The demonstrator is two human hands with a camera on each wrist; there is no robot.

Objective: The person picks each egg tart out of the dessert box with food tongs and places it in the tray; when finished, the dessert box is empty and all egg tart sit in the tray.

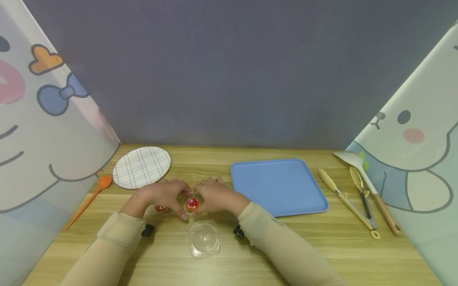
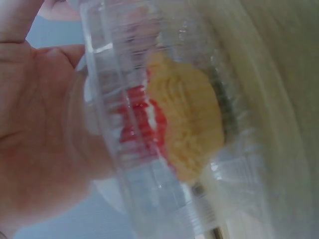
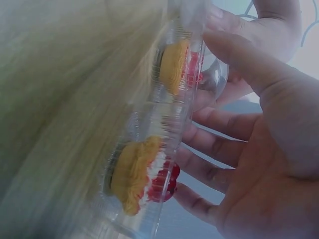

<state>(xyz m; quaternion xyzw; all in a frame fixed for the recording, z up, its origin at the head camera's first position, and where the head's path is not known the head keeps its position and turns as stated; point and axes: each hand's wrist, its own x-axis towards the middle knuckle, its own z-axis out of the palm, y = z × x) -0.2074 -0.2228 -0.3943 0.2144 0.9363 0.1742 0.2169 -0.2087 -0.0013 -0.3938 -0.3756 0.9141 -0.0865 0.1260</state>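
Note:
Both hands meet over a clear plastic container that holds a red-topped tart [image 1: 192, 204]. My left hand [image 1: 166, 195] curls around its left side, thumb toward the near edge; my right hand [image 1: 219, 197] has thumb and fingers at its right side. A second red-topped tart [image 1: 160, 207] lies partly hidden under the left hand. The right wrist view has one tart [image 3: 137, 174] near and another tart [image 3: 174, 67] farther off, both behind clear plastic, with right fingertips on the rim. A yellow tart [image 2: 184, 114] stands inside clear plastic beside the left palm [image 2: 42, 129].
A clear domed lid [image 1: 205, 238] lies nearer the body. Behind the left hand is a checked oval plate [image 1: 142, 167], with an orange spoon [image 1: 87, 200] beside it. A blue tray [image 1: 279, 187] lies right of the hands, then tongs [image 1: 348, 204] and a wooden-handled spatula [image 1: 375, 198].

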